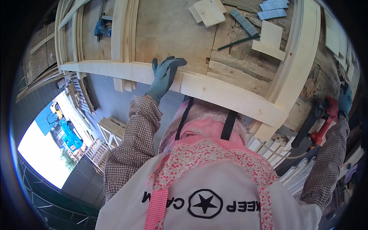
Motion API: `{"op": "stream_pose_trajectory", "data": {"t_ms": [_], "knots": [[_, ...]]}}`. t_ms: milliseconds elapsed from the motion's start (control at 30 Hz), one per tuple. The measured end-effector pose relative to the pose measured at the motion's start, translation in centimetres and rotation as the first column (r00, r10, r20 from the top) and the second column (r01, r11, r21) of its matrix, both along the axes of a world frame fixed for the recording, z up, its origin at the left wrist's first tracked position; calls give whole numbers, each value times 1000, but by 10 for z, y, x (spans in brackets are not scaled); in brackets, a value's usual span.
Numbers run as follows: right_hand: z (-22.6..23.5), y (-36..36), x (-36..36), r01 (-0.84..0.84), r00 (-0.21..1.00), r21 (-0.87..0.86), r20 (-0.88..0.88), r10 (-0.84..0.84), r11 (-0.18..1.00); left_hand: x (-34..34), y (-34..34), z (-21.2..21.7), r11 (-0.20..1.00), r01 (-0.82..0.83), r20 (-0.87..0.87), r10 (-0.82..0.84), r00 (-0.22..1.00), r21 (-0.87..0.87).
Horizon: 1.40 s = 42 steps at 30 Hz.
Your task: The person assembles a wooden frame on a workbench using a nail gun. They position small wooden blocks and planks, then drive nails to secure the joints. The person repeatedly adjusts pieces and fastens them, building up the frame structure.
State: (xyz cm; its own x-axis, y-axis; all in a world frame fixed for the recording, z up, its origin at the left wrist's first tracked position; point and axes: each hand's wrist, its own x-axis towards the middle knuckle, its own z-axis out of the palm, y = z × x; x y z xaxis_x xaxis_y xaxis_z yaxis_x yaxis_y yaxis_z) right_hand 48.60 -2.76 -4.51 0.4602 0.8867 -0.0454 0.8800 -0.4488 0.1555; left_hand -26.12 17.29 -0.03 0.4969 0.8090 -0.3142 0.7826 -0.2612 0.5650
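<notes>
My left hand [165, 77], in a blue-grey glove with dark fingertips, lies on a long pale wooden board [234, 93] along the near edge of the bench. Its thumb and fingers are apart and hold nothing. The board meets a wide upright plank [301, 57] at its right end. At the far right, my gloved right hand [345, 100] is beside a red and black nail gun [325, 122]. Its fingers are dark and blurred near the picture's rim, so whether it grips anything is unclear.
On the worn bench top [172, 30] lie small wooden blocks [209, 12], strips of staples [273, 9] and a dark green pencil-like stick [238, 42]. A teal power tool [102, 27] rests at the back left. Pale slats [335, 32] are stacked at the right, and a hose [283, 155] hangs below.
</notes>
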Motion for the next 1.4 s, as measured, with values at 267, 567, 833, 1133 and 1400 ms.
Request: {"op": "stream_pose_trajectory", "data": {"t_ms": [267,567,833,1133,1400], "knots": [[172,-4,-309,494,467,71,-862,-196,866,-16,-1,8,984,-113,363,156,918,-136],[128,43,-582,46,560,-12,-828,-35,999,-66,-56,38,740,-53,593,577,562,-670],[118,52,-605,101,804,-138,-571,-163,985,-65,-111,5,124,329,346,495,797,-936],[128,65,-642,27,780,-123,-619,-98,992,-19,-151,-7,601,463,754,447,481,-651],[124,72,-649,116,801,-203,-560,-213,972,-16,-145,3,410,439,599,595,536,-799]]}}
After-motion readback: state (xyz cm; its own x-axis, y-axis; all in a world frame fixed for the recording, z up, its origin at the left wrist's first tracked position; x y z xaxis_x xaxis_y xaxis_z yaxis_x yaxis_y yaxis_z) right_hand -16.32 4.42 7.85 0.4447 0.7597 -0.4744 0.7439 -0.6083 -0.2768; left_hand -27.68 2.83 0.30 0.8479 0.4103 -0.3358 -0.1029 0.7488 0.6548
